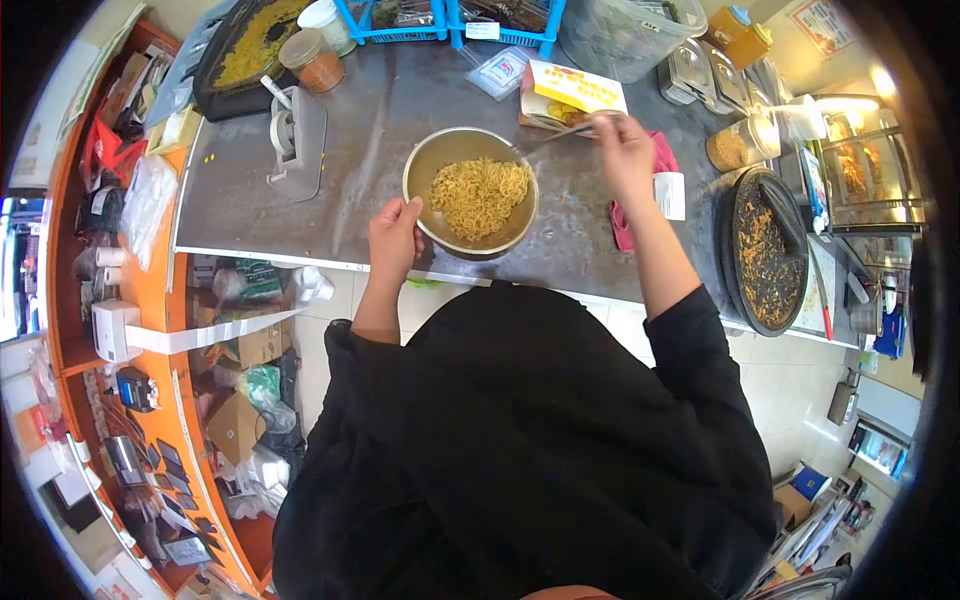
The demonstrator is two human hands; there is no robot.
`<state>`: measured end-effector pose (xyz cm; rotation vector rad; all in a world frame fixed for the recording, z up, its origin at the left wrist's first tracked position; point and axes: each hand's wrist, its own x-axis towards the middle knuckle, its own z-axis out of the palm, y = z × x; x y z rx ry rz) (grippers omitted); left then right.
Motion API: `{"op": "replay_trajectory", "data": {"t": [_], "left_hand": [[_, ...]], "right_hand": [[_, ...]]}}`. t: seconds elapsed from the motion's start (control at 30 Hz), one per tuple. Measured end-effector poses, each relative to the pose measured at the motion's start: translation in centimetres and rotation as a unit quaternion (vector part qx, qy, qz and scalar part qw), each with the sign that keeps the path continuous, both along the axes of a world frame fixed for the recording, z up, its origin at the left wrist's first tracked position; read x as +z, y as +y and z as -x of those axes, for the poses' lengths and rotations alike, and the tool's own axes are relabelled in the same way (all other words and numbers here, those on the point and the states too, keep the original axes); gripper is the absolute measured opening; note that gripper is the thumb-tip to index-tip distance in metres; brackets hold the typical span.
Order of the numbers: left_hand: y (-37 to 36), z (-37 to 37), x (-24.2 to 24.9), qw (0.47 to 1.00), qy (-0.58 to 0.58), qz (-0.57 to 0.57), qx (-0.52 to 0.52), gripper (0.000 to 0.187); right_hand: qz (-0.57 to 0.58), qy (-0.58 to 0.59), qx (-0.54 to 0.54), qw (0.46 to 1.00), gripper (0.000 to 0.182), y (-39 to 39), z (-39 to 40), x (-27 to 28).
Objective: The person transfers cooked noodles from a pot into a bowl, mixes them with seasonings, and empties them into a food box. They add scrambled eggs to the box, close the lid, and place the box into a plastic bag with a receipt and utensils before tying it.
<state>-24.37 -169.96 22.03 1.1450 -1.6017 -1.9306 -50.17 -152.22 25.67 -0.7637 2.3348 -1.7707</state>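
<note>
A round metal bowl [412, 165] stands near the counter's front edge with cooked noodles [480, 198] heaped in it. My left hand [395, 238] grips the bowl's left rim, thumb on top. To the right of the bowl, my right hand [624, 160] is closed around the end of a thin metal utensil [562, 136]. It slants down to the left, its far end at the bowl's upper right rim; I cannot tell its exact kind. Just behind the utensil lies a yellow and white printed carton [572, 92]. A pink cloth [622, 228] lies beside my right forearm.
A tape dispenser [298, 150] stands left on the counter [365, 110]. Behind are a jar of reddish powder [312, 62], blue baskets [400, 30] and a clear plastic tub [630, 45]. At right sit a black pan of crumbs [765, 275] and a tan-filled jar [742, 142].
</note>
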Motion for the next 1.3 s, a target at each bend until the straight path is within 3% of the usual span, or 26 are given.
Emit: {"op": "replay_trajectory", "data": {"t": [0.07,0.2,0.3,0.4,0.53,0.57,0.67,0.7,0.73,0.8,0.9,1.0,1.13,1.3], "left_hand": [[0.4,0.2,0.3,1.000,0.006,0.008,-0.011,0.030],[1.2,0.9,0.9,1.000,0.007,0.002,0.004,0.030],[1.3,0.9,1.0,1.000,0.011,-0.003,0.018,0.030],[1.5,0.5,0.9,1.000,0.002,-0.007,0.015,0.029],[2.1,1.0,1.4,1.000,0.015,-0.011,-0.003,0.028],[2.4,1.2,1.7,1.000,0.019,-0.012,-0.006,0.027],[2.3,1.2,1.1,0.999,0.025,-0.002,-0.028,0.027],[2.4,1.1,1.2,0.999,0.023,-0.001,-0.025,0.027],[2.5,1.0,1.4,0.999,0.022,0.001,-0.023,0.027],[2.8,1.1,1.4,1.000,0.024,-0.003,-0.016,0.027],[3.2,1.5,1.3,1.000,0.027,-0.006,-0.008,0.027],[3.5,1.4,1.4,0.999,0.023,0.003,-0.024,0.026],[3.7,1.0,1.2,0.999,0.028,-0.011,-0.020,0.025],[3.7,1.1,1.3,0.999,0.031,0.000,-0.016,0.026]], "right_hand": [[-0.011,0.116,0.052,0.992,0.015,-1.9,-2.0,-0.2],[-0.015,-0.090,0.088,0.992,0.015,-5.4,-4.2,-5.1],[-0.087,-0.090,0.163,0.979,0.015,-5.2,-5.3,-3.0],[-0.053,0.051,0.083,0.994,0.015,-3.8,-3.3,-0.5],[-0.097,0.020,0.047,0.994,0.017,-4.1,-3.6,-2.9],[-0.073,-0.060,0.036,0.995,0.019,-4.4,-4.4,-3.1],[-0.056,-0.094,0.093,0.990,0.020,-4.9,-4.2,-3.5],[-0.091,-0.084,0.057,0.991,0.019,-4.8,-3.5,-3.1],[-0.041,-0.058,0.024,0.997,0.018,-4.4,-2.9,-2.4],[-0.171,0.008,-0.028,0.985,0.017,-3.6,-1.9,-3.4],[-0.185,-0.116,0.029,0.975,0.017,-3.8,-3.8,-4.7],[-0.042,-0.213,0.046,0.975,0.017,-5.0,-3.6,-4.9],[-0.174,0.009,-0.053,0.983,0.017,-3.7,-2.3,-4.1],[-0.089,-0.202,0.066,0.973,0.019,-4.5,-3.8,-5.5]]}}
